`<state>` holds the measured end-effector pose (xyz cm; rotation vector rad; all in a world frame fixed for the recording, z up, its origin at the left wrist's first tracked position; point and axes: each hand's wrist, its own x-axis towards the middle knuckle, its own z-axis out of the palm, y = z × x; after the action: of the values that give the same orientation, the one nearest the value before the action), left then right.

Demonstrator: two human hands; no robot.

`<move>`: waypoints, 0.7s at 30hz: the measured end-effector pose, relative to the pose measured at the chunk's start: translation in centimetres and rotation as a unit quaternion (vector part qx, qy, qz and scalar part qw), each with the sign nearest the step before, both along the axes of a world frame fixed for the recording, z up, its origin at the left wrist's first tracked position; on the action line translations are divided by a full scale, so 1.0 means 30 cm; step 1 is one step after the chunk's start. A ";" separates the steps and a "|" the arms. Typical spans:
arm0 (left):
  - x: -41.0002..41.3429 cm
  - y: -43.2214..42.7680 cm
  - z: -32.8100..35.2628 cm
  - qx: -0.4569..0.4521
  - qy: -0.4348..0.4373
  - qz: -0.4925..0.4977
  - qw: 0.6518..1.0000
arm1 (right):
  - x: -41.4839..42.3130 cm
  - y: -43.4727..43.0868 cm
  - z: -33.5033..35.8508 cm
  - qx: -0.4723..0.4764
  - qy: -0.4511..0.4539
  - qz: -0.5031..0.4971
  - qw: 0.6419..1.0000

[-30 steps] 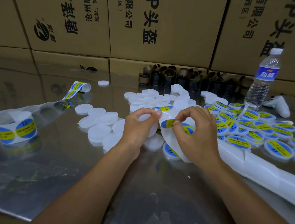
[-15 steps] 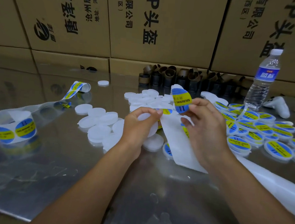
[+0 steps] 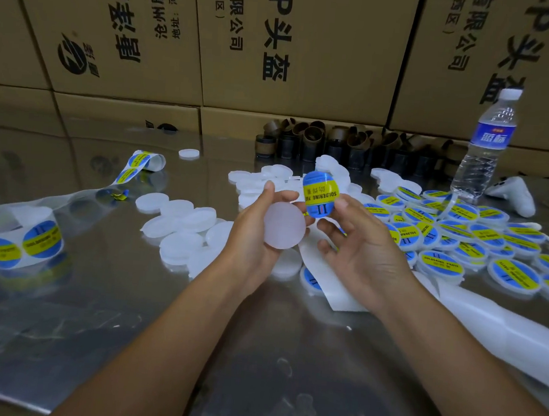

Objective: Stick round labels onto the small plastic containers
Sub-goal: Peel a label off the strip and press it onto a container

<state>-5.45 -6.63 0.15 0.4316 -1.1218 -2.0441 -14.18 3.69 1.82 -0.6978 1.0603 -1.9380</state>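
The left hand (image 3: pixel 251 238) grips a frosted round plastic container (image 3: pixel 285 225) by its rim. The right hand (image 3: pixel 361 250), just beside, pinches a blue-yellow round label (image 3: pixel 320 195).

Worker's arms at labelling bench. Left hand (image 3: pixel 252 240) and left forearm (image 3: pixel 164 337) run in from 7 o'clock; right hand (image 3: pixel 361 252) and right forearm (image 3: pixel 452 346) from 5 o'clock. Both arms bare from fingertips to frame edge. Forearms slender. Fingernails (image 3: pixel 341 204) short, plain.
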 end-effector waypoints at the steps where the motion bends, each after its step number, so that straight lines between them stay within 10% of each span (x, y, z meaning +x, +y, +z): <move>1: 0.000 0.000 0.000 0.005 0.009 -0.019 1.000 | 0.005 -0.003 -0.001 0.006 0.017 -0.004 1.000; 21: 0.001 0.015 0.010 0.022 0.044 -0.083 0.995 | 0.068 -0.006 -0.005 0.048 0.066 -0.075 0.994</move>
<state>-5.43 -6.20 0.46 0.2751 -1.0925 -2.2125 -12.15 3.51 1.66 -0.7184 1.3127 -1.9735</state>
